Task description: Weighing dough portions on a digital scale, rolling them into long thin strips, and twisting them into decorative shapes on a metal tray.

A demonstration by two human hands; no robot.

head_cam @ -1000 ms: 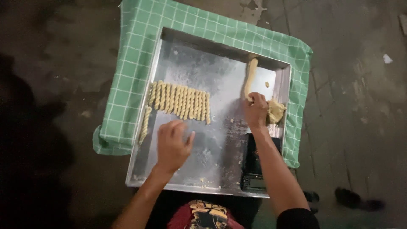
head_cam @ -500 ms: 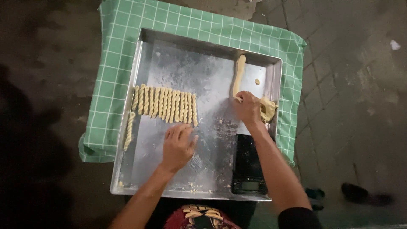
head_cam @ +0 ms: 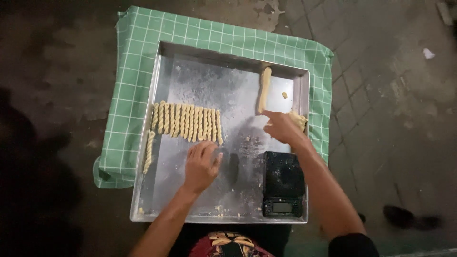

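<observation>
Left hand [head_cam: 201, 165] lies flat and open, palm down, on the floured middle of the large rectangular metal tray [head_cam: 162, 157], just below the row of pale twisted dough sticks [head_cam: 186, 123]. Right hand [head_cam: 284, 127] pinches the near end of a thick pale dough roll [head_cam: 264, 89] lying toward the tray's far right corner. A black digital scale [head_cam: 283, 189] sits at the near right corner, with a green checked cloth [head_cam: 133, 85] under the tray.

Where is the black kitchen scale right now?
The black scale sits in the metal tray's near right corner, under the right forearm and just right of the left hand.
</observation>
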